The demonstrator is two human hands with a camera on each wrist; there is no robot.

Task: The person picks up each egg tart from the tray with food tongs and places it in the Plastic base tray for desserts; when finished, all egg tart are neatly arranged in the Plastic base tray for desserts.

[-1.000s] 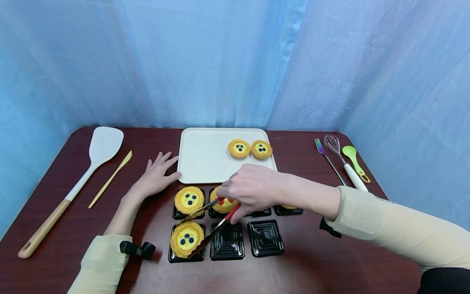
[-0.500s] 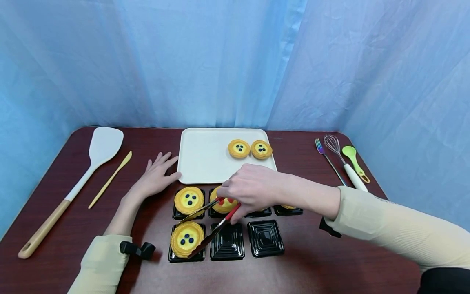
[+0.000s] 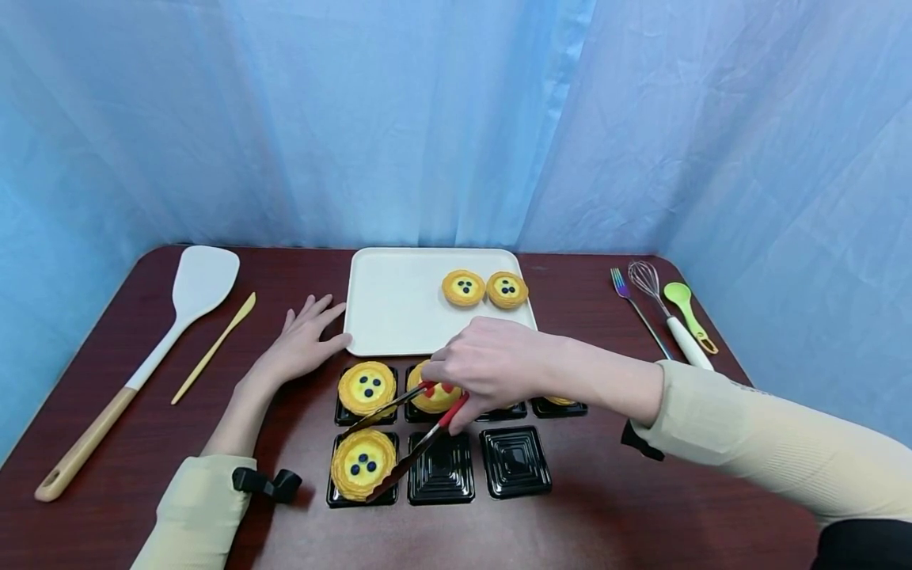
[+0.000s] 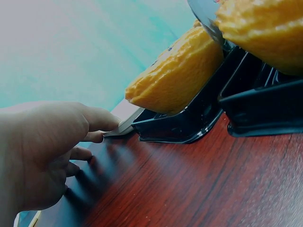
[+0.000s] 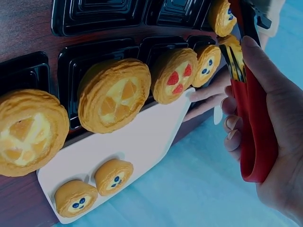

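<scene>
My right hand [image 3: 484, 364] grips red-handled tongs [image 3: 406, 443]. Their two metal arms straddle a yellow blueberry tart [image 3: 359, 463] in the front-left black cup [image 3: 333, 497]. In the right wrist view the red handle [image 5: 251, 127] lies in my curled fingers. My left hand [image 3: 302, 344] lies flat on the table, fingertips touching the cream tray [image 3: 399, 317]; it also shows in the left wrist view [image 4: 42, 151] beside a tart [image 4: 175, 75]. Two blueberry tarts [image 3: 464, 287] [image 3: 507, 290] sit on the tray. The back row of cups holds tarts [image 3: 366, 386]; some are hidden by my right hand.
Two empty black cups [image 3: 442, 469] [image 3: 514, 461] stand in the front row. A white spatula [image 3: 178, 317] and a wooden knife [image 3: 214, 348] lie at the left. A fork [image 3: 634, 305], whisk [image 3: 663, 309] and green spoon [image 3: 687, 313] lie at the right. Blue curtains enclose the table.
</scene>
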